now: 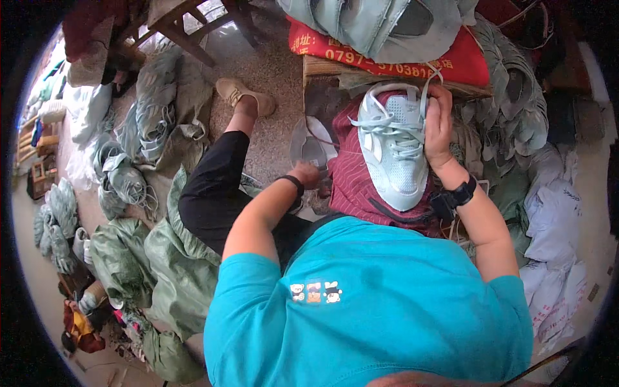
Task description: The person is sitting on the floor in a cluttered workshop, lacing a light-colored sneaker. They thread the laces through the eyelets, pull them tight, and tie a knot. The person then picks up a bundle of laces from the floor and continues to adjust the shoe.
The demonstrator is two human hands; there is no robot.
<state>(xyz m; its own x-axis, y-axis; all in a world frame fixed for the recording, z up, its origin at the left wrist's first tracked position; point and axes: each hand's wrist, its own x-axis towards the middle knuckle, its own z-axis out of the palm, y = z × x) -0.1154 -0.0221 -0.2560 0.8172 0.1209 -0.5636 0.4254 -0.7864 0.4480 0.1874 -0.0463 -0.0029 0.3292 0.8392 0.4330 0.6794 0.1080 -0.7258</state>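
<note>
A pale grey-white sneaker [398,151] with light laces lies on a dark red striped cloth [348,169] over my lap. Its toe points toward me. My right hand [438,129] grips the sneaker along its right side, near the ankle opening, and a loose lace end stands up beside the fingers. To the left, my left hand [305,174] is lowered and closed beside the cloth; whatever it holds is hidden. Just beyond that hand is a grey-and-white shoe upper [309,143].
Stacked grey shoe uppers [380,29] rest on a red printed bag [387,61] ahead. More uppers [512,90] hang in a bundle at right, beside white sacks [554,219]. Green sacks [180,258] and bundled uppers [151,109] lie left. A wooden stool [184,26] stands at far left.
</note>
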